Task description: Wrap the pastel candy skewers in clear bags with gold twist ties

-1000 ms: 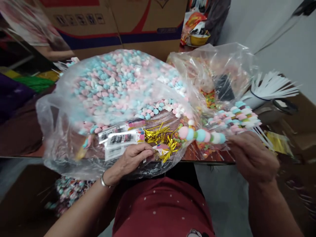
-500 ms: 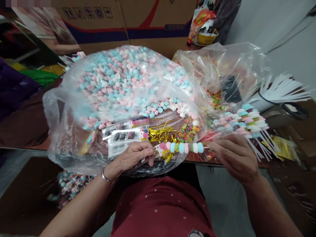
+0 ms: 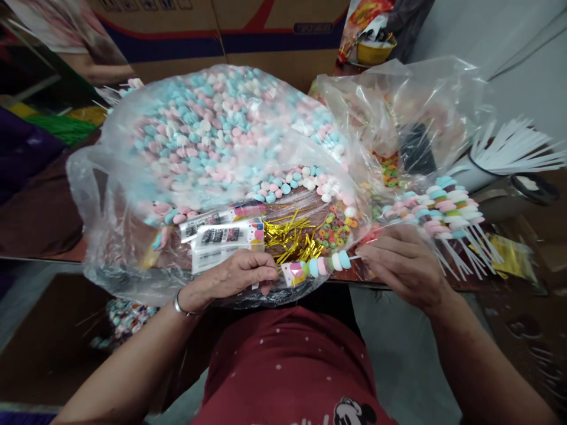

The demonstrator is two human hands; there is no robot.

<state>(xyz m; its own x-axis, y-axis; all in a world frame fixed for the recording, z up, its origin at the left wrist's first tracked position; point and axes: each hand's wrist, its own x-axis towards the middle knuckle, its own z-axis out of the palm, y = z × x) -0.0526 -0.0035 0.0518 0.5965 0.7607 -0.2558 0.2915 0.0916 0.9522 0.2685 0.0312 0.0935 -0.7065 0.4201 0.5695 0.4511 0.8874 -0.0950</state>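
Note:
My right hand (image 3: 401, 262) pinches the white stick of a marshmallow skewer (image 3: 322, 265), which points left in front of me. Pink, blue, white and green pieces are threaded along it. Its far end is inside the mouth of a small printed plastic bag (image 3: 290, 274) with coloured dots. My left hand (image 3: 241, 274) grips that bag between thumb and fingers. Just beyond lie a stack of similar printed bags (image 3: 228, 241) and a pile of gold twist ties (image 3: 290, 235). Ring-shaped cereal pieces (image 3: 334, 231) lie to their right.
A large clear bag of marshmallows (image 3: 212, 130) spreads over the table. Finished skewers (image 3: 443, 206) lie at right, near a container of white sticks (image 3: 514, 150). A cardboard box (image 3: 266, 44) stands behind; another person's arm (image 3: 100, 68) shows at upper left. An open carton (image 3: 48, 336) sits below.
My right hand has moved left with the skewer, and more of its threaded pieces are inside the small bag. My left hand keeps hold of the bag. The view has shifted slightly.

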